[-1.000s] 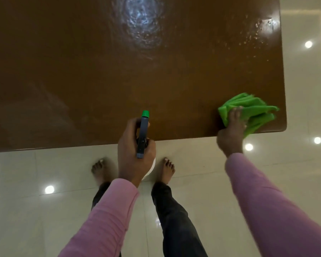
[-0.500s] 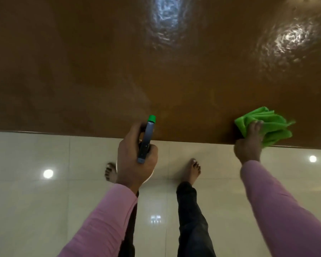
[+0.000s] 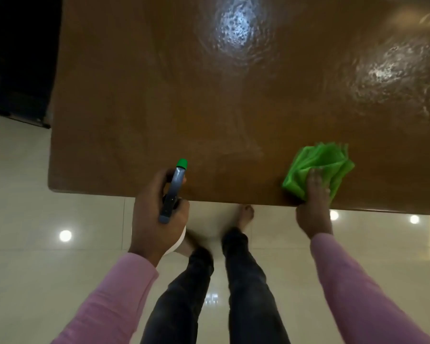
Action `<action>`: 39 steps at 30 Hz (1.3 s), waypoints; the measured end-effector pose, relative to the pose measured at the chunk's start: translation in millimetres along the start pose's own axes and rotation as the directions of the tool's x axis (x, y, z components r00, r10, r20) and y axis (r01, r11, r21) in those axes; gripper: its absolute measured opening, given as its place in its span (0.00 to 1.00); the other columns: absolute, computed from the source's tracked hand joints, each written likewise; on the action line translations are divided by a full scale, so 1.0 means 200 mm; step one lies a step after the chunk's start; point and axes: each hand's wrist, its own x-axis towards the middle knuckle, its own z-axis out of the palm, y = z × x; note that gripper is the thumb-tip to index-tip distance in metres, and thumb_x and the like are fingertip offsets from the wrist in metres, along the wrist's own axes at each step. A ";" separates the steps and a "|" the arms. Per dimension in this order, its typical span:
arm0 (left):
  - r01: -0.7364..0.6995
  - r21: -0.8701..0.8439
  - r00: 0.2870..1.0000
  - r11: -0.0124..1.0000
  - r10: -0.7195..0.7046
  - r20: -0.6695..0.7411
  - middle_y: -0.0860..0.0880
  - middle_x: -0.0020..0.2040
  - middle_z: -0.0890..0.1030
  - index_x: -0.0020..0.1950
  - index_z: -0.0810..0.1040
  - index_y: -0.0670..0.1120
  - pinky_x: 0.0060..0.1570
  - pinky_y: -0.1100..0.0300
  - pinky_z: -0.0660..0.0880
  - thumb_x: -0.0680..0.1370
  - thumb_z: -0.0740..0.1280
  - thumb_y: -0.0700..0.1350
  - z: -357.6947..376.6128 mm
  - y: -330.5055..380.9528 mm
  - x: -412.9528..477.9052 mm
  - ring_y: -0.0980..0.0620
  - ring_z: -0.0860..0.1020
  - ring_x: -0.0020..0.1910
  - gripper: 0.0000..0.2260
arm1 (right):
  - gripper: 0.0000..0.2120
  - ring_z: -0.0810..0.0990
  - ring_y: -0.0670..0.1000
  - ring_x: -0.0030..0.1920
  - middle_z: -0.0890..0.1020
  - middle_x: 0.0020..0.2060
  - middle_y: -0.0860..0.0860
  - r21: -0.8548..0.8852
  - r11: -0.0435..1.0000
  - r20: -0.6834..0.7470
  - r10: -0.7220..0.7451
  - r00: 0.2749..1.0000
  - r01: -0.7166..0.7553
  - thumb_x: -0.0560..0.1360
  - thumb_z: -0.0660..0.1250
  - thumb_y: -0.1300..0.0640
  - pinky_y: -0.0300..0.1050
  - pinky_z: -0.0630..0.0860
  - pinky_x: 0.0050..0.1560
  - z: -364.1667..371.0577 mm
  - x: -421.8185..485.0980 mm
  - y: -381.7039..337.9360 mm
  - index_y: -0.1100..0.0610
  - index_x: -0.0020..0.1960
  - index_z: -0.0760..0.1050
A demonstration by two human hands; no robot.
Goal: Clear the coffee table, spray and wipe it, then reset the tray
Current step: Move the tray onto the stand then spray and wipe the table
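Observation:
The brown glossy coffee table [image 3: 134, 95] fills the upper part of the head view, its left front corner in sight. My left hand [image 3: 149, 219] grips a spray bottle [image 3: 173, 194] with a grey trigger head and green nozzle, held just over the table's front edge and pointing across the top. The white bottle body mostly hides under the hand. My right hand [image 3: 313, 209] presses a bunched green cloth [image 3: 318, 157] flat on the table near the front edge, fingers lying straight over it. Wet sheen [image 3: 236, 26] shows on the surface.
Shiny cream floor tiles [image 3: 35, 269] lie in front of and left of the table. My legs and bare feet stand close to the front edge. A dark piece of furniture [image 3: 15, 58] sits beyond the table's left side.
I have stepped left along the front edge: the table's right corner has left the view and its left corner has come in. The cloth has slid left with my right hand.

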 end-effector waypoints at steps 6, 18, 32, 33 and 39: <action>0.098 -0.062 0.990 0.993 -0.104 -0.098 0.59 0.47 0.80 0.53 0.74 0.57 0.44 0.48 0.80 0.69 0.65 0.39 -0.06 -0.07 0.08 0.54 0.80 0.46 0.17 | 0.41 0.42 0.65 0.76 0.43 0.77 0.55 0.055 0.988 -0.048 0.144 0.988 -0.142 0.69 0.59 0.69 0.59 0.41 0.75 0.19 0.13 -0.64 0.60 0.77 0.45; 0.082 0.077 0.997 0.994 -0.083 0.003 0.52 0.47 0.79 0.53 0.74 0.59 0.41 0.51 0.77 0.72 0.66 0.36 -0.56 -0.04 0.36 0.47 0.78 0.42 0.18 | 0.48 0.46 0.60 0.77 0.45 0.77 0.47 -0.047 0.998 0.089 -0.039 0.995 0.043 0.64 0.60 0.76 0.56 0.43 0.75 0.11 0.03 -0.49 0.52 0.78 0.44; 0.106 0.180 0.991 0.978 -0.088 -0.102 0.49 0.46 0.80 0.52 0.76 0.42 0.42 0.52 0.76 0.69 0.66 0.31 -1.09 -0.14 0.63 0.43 0.78 0.39 0.14 | 0.31 0.62 0.62 0.73 0.72 0.70 0.51 0.068 0.774 0.277 -0.621 0.733 0.630 0.71 0.51 0.64 0.59 0.55 0.73 0.70 -0.41 -1.72 0.54 0.74 0.62; 0.105 0.169 0.993 0.980 -0.092 -0.079 0.49 0.47 0.80 0.52 0.76 0.42 0.43 0.52 0.76 0.69 0.66 0.29 -1.13 -0.13 0.65 0.44 0.78 0.40 0.15 | 0.35 0.62 0.62 0.72 0.72 0.69 0.51 0.000 0.793 0.238 -0.592 0.770 0.610 0.67 0.55 0.67 0.59 0.57 0.73 0.67 -0.39 -1.61 0.54 0.74 0.61; 0.007 0.167 0.996 0.986 -0.022 0.087 0.50 0.48 0.80 0.52 0.75 0.43 0.35 0.64 0.75 0.70 0.67 0.28 -1.30 -0.09 0.74 0.50 0.78 0.36 0.15 | 0.44 0.48 0.60 0.77 0.49 0.77 0.54 0.126 0.961 0.002 0.247 0.969 -0.245 0.63 0.55 0.77 0.62 0.49 0.74 0.34 -0.19 -1.09 0.60 0.77 0.51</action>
